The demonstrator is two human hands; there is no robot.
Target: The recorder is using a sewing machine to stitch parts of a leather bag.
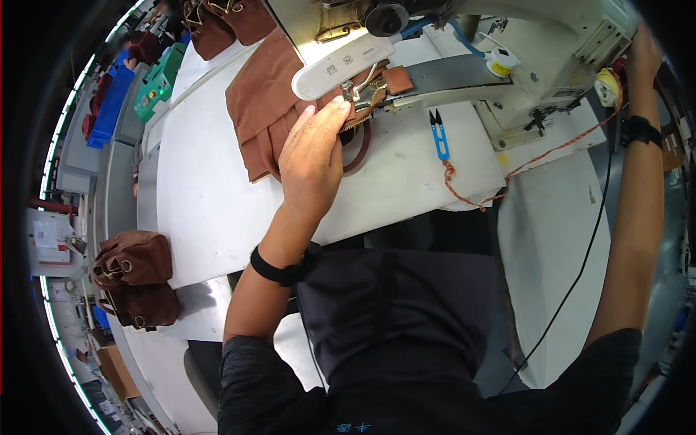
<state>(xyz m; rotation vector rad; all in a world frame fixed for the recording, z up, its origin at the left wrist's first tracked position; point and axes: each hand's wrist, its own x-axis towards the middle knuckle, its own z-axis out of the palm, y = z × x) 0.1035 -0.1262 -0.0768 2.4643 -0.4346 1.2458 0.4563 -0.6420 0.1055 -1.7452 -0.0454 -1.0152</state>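
My left hand (310, 156) presses on a brown leather bag (255, 98), fingers together beside the presser foot (346, 91) of a cream industrial sewing machine (551, 58). A zipper and a round handle (359, 156) show at the bag's right, with a small leather tab (397, 80) over the machine arm. My right hand (641, 58) is raised at the machine's far right end; its fingers are too unclear to tell. Blue thread snips (441, 138) on a twisted orange cord lie on the white table (196, 210), right of the bag.
Brown bags (134, 261) sit at the table's left, more (232, 22) at the back. A green machine (156, 80) and blue bins (109, 109) stand left, with part of another person (130, 54) behind. A black cable (576, 279) hangs down at right.
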